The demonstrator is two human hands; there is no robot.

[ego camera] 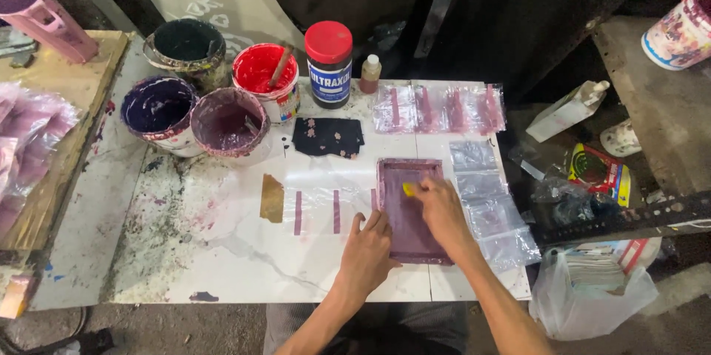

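A small yellow squeegee (408, 189) is pinched in the closed fingers of the right hand (442, 210), and it is pressed onto the upper end of a purple printing frame (409, 210), near that frame's far left corner. The left hand (368, 251) is laid flat, fingers extended and holding nothing, with its fingertips pressed against the frame's left edge toward the near end. The frame is set on a white table (237, 266) directly ahead of the person, with its long axis running away from the body, so that the length of the screen lies between the squeegee and the person; the right hand is the one over it, the left only beside it. Left of the frame, clear sheets printed with purple bars (318, 212) are laid flat, and a brown patch (272, 198) is seen beyond them. Right of the frame and behind it, clear plastic bags (485, 199) are spread in rows. Farther behind and to the left of the frame, open tubs of purple ink (229, 121) and red ink (264, 73) are grouped with a red-lidded jar (329, 62).
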